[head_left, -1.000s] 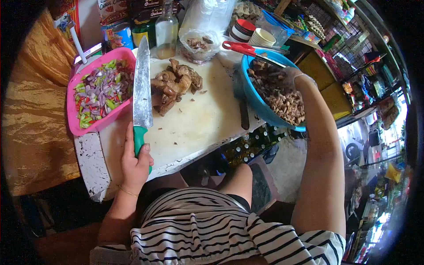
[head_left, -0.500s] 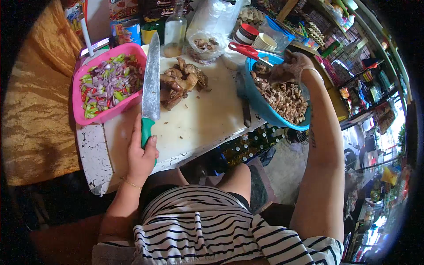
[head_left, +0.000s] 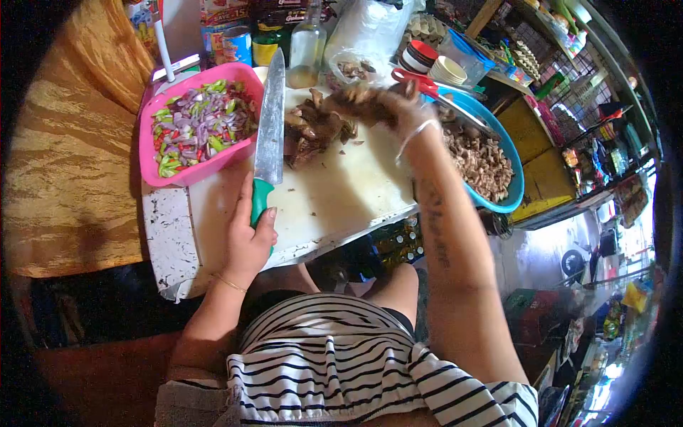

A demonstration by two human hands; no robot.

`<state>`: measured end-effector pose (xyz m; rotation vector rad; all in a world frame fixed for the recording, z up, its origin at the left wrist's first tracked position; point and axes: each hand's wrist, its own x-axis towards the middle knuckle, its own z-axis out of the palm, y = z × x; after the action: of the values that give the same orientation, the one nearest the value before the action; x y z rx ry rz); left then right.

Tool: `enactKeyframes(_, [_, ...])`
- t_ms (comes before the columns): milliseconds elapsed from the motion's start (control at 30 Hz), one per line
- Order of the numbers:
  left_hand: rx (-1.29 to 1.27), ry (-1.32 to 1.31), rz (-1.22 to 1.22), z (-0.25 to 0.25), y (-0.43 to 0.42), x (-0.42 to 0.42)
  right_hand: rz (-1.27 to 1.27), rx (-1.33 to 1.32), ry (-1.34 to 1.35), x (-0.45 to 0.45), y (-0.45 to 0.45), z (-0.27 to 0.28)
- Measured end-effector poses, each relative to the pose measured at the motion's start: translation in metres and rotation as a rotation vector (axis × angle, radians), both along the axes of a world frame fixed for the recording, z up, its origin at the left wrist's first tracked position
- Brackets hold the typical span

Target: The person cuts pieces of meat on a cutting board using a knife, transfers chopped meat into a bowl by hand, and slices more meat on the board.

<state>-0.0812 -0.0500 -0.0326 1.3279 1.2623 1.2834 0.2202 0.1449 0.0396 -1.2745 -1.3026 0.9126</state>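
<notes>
My left hand (head_left: 252, 231) is closed round the green handle of a large knife (head_left: 270, 121), its blade upright beside the pink basin (head_left: 160, 167) of sliced onions and peppers. Browned meat pieces (head_left: 309, 132) lie on the white cutting board (head_left: 356, 178). My right hand (head_left: 388, 110), smeared by motion and in a clear glove, is over the board's back part, near the meat; its fingers cannot be made out. To the right, the blue basin (head_left: 516, 188) holds chopped meat (head_left: 480, 160), with red-handled tongs (head_left: 420, 80) across its rim.
Behind the board stand a glass bottle (head_left: 307, 50), a blue can (head_left: 237, 46) and a plastic bag (head_left: 363, 32). Stacked bowls (head_left: 448, 70) are at the back right. Gold cloth (head_left: 78, 156) hangs at the left; shelves of goods line the right.
My right hand has moved left from the blue basin to above the board near the meat. The view has shifted, and my left hand still holds the knife.
</notes>
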Motion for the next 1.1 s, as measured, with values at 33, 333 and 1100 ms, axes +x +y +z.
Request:
enactKeyframes(33, [0.0, -0.012, -0.003, -0.003, 0.001, -0.001, 0.027, -0.135, 0.436, -0.012, 0.006, -0.034])
enactKeyframes(333, [0.006, -0.039, -0.021, -0.005, 0.003, -0.002, -0.203, -0.27, 0.005, -0.001, -0.049, -0.12])
enactKeyframes(1100, [-0.018, 0.005, -0.021, -0.004, 0.002, -0.001, 0.107, 0.179, -1.357, -0.003, -0.06, -0.057])
